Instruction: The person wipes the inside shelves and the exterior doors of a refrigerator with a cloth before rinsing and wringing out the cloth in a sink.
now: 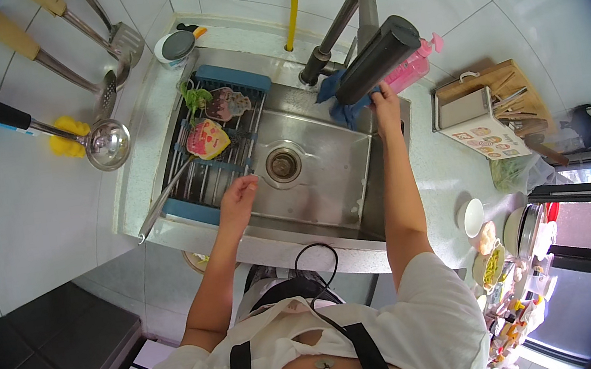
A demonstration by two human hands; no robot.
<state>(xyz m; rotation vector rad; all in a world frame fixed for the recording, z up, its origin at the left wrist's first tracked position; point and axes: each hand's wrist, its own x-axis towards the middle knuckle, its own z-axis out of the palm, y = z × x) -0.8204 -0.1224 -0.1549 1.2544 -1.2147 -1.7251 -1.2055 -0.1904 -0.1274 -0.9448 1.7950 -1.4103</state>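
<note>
My right hand reaches to the back right of the steel sink, its fingers closed on a blue cloth. The cloth is bunched beneath the wide dark head of the faucet, which partly hides it. My left hand hovers near the front left of the basin with its fingers curled together, and nothing shows in it. Beside it a blue-ended drying rack spans the left of the sink. On the rack lie a pink and yellow sponge, a brown and grey patterned pad and green leaves.
A long metal-handled utensil slants over the rack's front edge. Ladle and spatulas hang on the left wall. A pink pump bottle stands behind the faucet. Rightward are a utensil holder, a white bowl and crowded dishes.
</note>
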